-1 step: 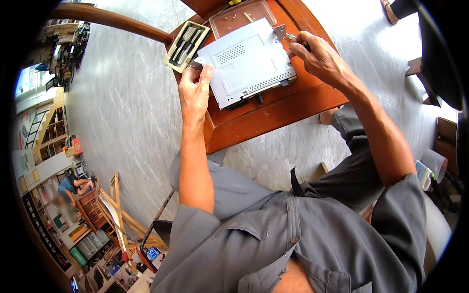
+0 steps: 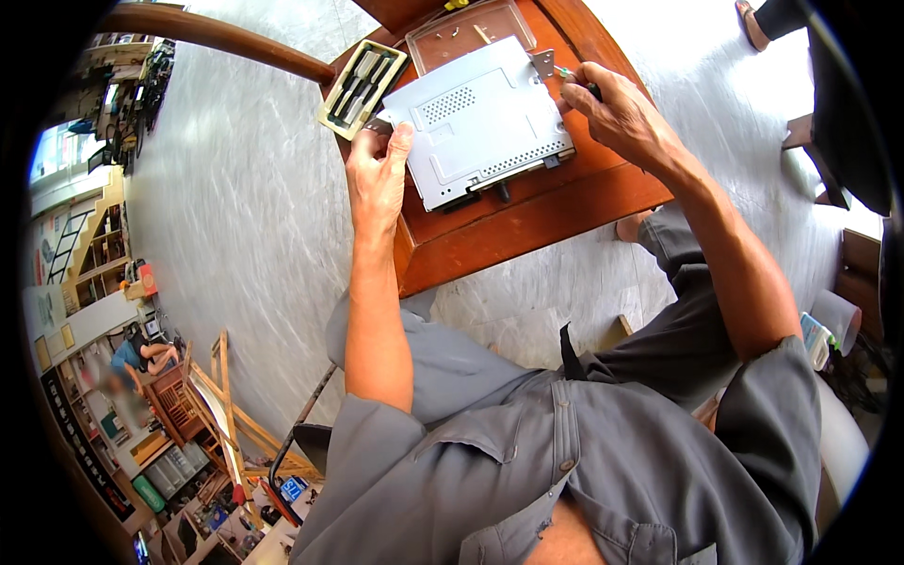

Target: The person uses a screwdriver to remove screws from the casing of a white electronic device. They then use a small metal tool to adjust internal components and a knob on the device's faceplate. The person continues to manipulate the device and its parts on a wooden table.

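A flat silver metal device case, with punched vent holes and a small bracket at its far right corner, lies on a reddish-brown wooden chair seat. My left hand grips its left edge, thumb on top and fingers curled beneath. In my closed right hand is a small screwdriver with a dark handle. Its greenish front end points at the bracket; whether the tip touches a screw is too small to tell. What lies under the case is hidden.
A cream tray of several dark-handled screwdrivers sits left of the case. Behind it is a shallow clear tray with tiny parts. A wooden chair rail crosses the upper left. Another person's foot shows at upper right.
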Tool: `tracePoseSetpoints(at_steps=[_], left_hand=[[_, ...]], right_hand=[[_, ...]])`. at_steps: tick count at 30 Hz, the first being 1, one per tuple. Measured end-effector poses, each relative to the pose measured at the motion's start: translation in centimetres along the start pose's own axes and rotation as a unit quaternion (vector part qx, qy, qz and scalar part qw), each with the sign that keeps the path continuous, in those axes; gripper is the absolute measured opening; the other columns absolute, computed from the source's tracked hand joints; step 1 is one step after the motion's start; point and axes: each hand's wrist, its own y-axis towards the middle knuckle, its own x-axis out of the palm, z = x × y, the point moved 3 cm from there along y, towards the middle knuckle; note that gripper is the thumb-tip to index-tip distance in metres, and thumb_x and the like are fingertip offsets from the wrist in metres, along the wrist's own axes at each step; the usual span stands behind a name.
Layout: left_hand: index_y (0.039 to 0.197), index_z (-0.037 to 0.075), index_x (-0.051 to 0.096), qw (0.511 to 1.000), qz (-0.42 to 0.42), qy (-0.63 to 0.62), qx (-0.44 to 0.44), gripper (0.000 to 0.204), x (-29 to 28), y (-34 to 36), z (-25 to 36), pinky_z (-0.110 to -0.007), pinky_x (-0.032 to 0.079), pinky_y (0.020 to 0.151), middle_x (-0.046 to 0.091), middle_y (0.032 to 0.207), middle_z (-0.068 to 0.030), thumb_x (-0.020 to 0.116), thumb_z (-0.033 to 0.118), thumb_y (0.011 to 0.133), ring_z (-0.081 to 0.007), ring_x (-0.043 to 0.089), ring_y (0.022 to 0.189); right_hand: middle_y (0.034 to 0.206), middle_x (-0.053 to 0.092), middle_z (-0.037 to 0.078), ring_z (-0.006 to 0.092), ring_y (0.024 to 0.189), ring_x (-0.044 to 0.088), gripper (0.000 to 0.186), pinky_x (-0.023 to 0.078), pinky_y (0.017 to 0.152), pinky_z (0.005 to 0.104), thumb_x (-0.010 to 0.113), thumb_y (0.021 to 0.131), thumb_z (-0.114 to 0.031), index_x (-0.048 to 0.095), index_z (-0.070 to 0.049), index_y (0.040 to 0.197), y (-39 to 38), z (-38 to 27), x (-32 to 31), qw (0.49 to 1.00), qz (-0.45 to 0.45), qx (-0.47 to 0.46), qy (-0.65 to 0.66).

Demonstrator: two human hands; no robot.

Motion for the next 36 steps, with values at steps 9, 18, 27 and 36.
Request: tracePoseSetpoints(at_steps=[9, 18, 27, 36], left_hand=[[0.114, -0.007, 0.07, 0.994, 0.048, 0.089, 0.035, 0.052, -0.5, 1.0, -0.5, -0.035, 0.05, 0.089, 0.073, 0.103, -0.0132, 0.068, 0.044, 0.101, -0.0204, 0.064, 0.096], [0.109, -0.004, 0.063, 0.992, 0.114, -0.033, 0.028, 0.049, 1.0, -1.4, 0.5, -0.033, 0.05, 0.086, 0.068, 0.099, -0.0094, 0.072, 0.042, 0.098, -0.0161, 0.06, 0.093], [0.14, -0.001, 0.047, 0.918, -0.018, -0.38, -0.11, 0.061, 3.5, -2.5, 0.7, -0.034, 0.055, 0.099, 0.063, 0.127, -0.0103, 0.077, 0.028, 0.096, -0.0184, 0.063, 0.116], [0.145, 0.006, 0.045, 0.881, -0.043, -0.442, -0.164, 0.063, 3.8, -3.6, 0.2, -0.039, 0.056, 0.101, 0.062, 0.132, -0.0103, 0.072, 0.038, 0.098, -0.0216, 0.063, 0.12]], right_hand=[[0.091, 0.076, 0.013, 0.0142, 0.065, 0.055, 0.038, 0.048, 0.065, 0.0344, 0.054, 0.105, -0.032, 0.062, 0.005, 0.102, 0.1, -0.6, -0.3, 0.996, -0.014, 0.079, 0.047], [0.091, 0.076, 0.012, 0.013, 0.062, 0.057, 0.039, 0.049, 0.064, 0.0325, 0.054, 0.104, -0.034, 0.062, 0.004, 0.105, -0.7, 0.0, -0.7, 0.994, 0.008, 0.103, 0.042], [0.089, 0.075, 0.011, 0.0113, 0.06, 0.056, 0.039, 0.048, 0.062, 0.0315, 0.054, 0.105, -0.035, 0.063, 0.002, 0.103, -0.9, -0.4, -0.4, 0.991, -0.003, 0.122, 0.062], [0.078, 0.069, 0.006, 0.0068, 0.055, 0.049, 0.037, 0.041, 0.05, 0.0274, 0.053, 0.104, -0.035, 0.064, 0.001, 0.106, -0.6, 0.0, -0.6, 0.985, 0.0, 0.126, 0.117]])
